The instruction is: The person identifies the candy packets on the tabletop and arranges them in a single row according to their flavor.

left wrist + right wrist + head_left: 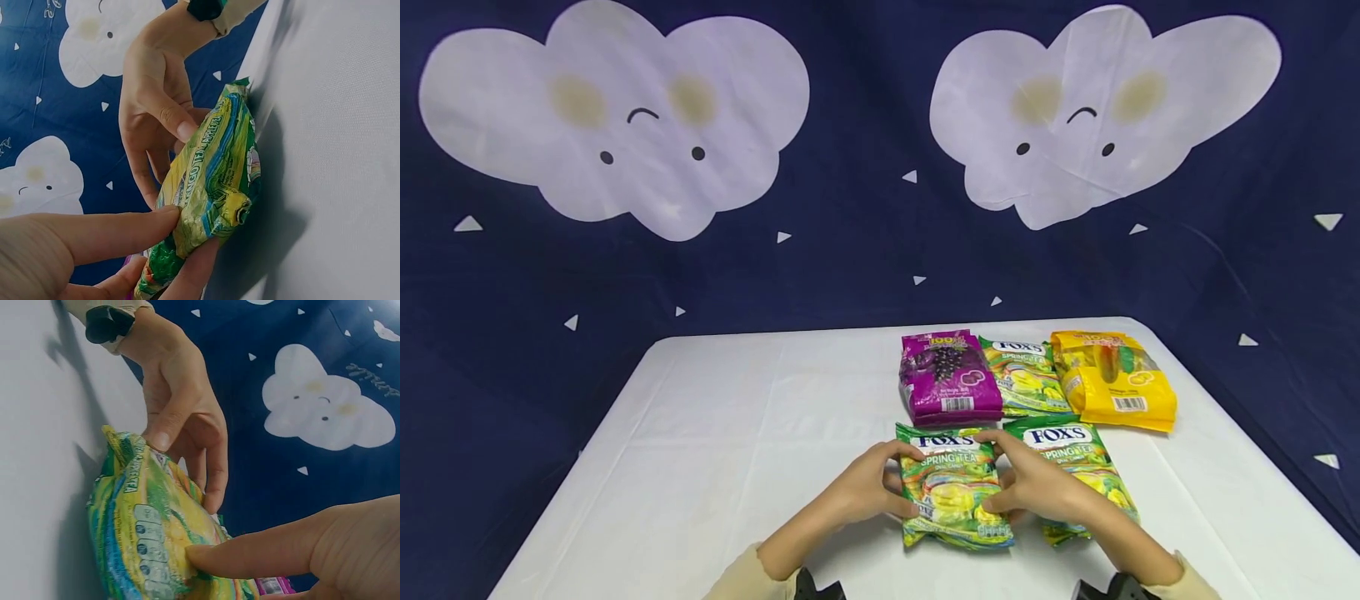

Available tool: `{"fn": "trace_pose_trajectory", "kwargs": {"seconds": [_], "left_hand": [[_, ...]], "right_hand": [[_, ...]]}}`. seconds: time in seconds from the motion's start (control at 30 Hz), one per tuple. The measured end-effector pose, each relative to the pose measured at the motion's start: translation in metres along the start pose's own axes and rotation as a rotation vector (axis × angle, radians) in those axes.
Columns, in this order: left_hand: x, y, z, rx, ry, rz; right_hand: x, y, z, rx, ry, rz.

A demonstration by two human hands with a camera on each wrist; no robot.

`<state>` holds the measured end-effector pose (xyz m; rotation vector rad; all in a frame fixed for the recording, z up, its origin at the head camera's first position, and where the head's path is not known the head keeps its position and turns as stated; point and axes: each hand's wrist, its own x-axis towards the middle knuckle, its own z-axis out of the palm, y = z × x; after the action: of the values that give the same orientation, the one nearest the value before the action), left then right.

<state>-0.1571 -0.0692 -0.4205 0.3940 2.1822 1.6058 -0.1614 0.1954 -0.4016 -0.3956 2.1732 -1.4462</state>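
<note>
Positioning, seemingly: one candy bag point(951, 493), left hand point(871, 485) and right hand point(1037, 482) fingers clamped on its sides; next move likely needs even pressure.

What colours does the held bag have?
The bag is mostly green and yellow, clearest in the head view.

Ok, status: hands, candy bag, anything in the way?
Left hand, right hand gripping Fox's Spring Tea candy bag by its sides. Possible crowding: second Fox's bag close on right, purple grape-print bag just behind.
</note>
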Motion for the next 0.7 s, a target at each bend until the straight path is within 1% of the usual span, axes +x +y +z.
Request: {"fn": "trace_pose_trajectory", "kwargs": {"seconds": [0.07, 0.2, 0.27, 0.4, 0.47, 0.57, 0.7], "left_hand": [[-0.002, -0.001, -0.003, -0.013, 0.008, -0.003], [-0.006, -0.002, -0.009, 0.015, 0.032, 0.011], [-0.007, -0.002, -0.012, 0.031, 0.04, 0.017], [-0.011, -0.002, -0.019, 0.028, 0.043, 0.019], [-0.012, -0.003, -0.022, 0.031, 0.046, 0.019], [-0.014, -0.003, -0.028, 0.026, 0.054, 0.014], [-0.018, -0.003, -0.037, -0.008, 0.062, 0.008]], "right_hand": [[0.002, -0.001, 0.003, -0.009, 0.002, -0.023], [0.005, -0.002, 0.009, -0.041, 0.015, -0.062], [0.007, -0.002, 0.013, -0.038, 0.026, -0.07], [0.011, -0.003, 0.019, -0.005, 0.042, -0.081], [0.014, -0.004, 0.021, -0.008, 0.045, -0.097], [0.02, -0.006, 0.025, -0.026, 0.055, -0.129], [0.029, -0.008, 0.03, -0.043, 0.057, -0.156]]}}
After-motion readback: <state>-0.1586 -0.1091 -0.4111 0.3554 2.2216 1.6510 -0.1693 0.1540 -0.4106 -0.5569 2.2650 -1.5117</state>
